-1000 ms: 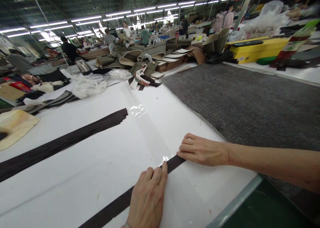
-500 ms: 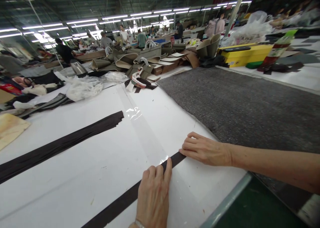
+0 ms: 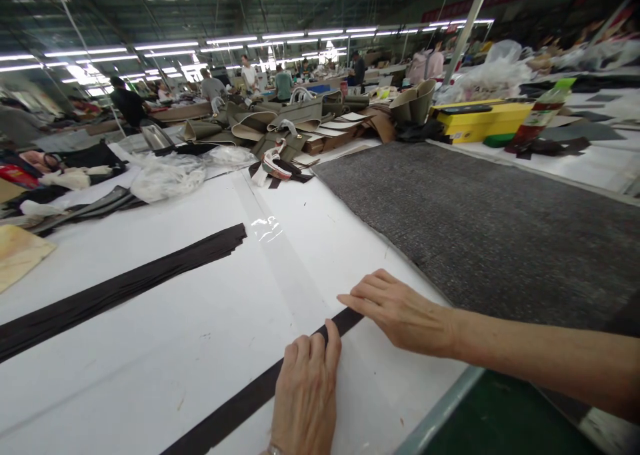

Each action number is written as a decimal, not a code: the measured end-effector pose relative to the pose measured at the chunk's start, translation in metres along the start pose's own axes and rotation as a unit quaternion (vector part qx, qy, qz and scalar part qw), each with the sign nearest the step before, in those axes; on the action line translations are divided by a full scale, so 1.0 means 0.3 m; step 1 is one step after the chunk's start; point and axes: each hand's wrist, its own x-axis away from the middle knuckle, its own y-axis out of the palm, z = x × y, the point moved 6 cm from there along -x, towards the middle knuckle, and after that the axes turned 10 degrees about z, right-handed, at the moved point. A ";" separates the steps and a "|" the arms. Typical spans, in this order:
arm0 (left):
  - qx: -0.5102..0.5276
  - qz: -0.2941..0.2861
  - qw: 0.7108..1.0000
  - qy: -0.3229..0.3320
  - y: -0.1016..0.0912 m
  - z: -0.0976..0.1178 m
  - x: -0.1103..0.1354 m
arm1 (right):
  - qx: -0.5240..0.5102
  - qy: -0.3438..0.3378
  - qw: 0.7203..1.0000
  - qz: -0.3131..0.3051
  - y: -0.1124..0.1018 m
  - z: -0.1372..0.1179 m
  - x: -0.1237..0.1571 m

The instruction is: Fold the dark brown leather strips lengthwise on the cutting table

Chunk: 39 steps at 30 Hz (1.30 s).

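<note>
A long dark brown strip of fabric or leather (image 3: 240,408) lies flat and slanting across the white tabletop. My left hand (image 3: 307,392) rests on it palm down, fingers bent over the strip and the index finger apart from the others. Over the strip's far right end is my right hand (image 3: 395,305), its index finger stretched out past the strip and the other fingers close together. Its thumb and the very end of the strip are hidden. Further left lies a stack of similar dark strips (image 3: 125,285), with uneven ends.
A dark grey speckled sheet (image 3: 475,222) covers the table's right side. Olive bag pieces (image 3: 280,118) are heaped at the back. A yellow box (image 3: 483,120) and a bottle (image 3: 540,115) stand at the back right. Plastic bags (image 3: 173,175) lie left; people work in the distance.
My right hand has shifted slightly left and towards me, and its index finger has straightened. The left hand stays nearly in place on the strip. The view has turned a little.
</note>
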 end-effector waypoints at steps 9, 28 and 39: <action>-0.002 0.009 1.000 0.002 -0.001 -0.007 0.027 | 0.073 0.006 0.997 -0.019 0.027 -0.016 0.076; 0.090 0.090 0.989 -0.075 0.008 -0.035 0.089 | 0.058 0.015 0.998 0.017 0.065 -0.195 -0.039; 0.024 0.019 0.990 -0.137 -0.017 -0.243 0.425 | 0.089 -0.038 0.995 0.036 0.214 -0.206 0.011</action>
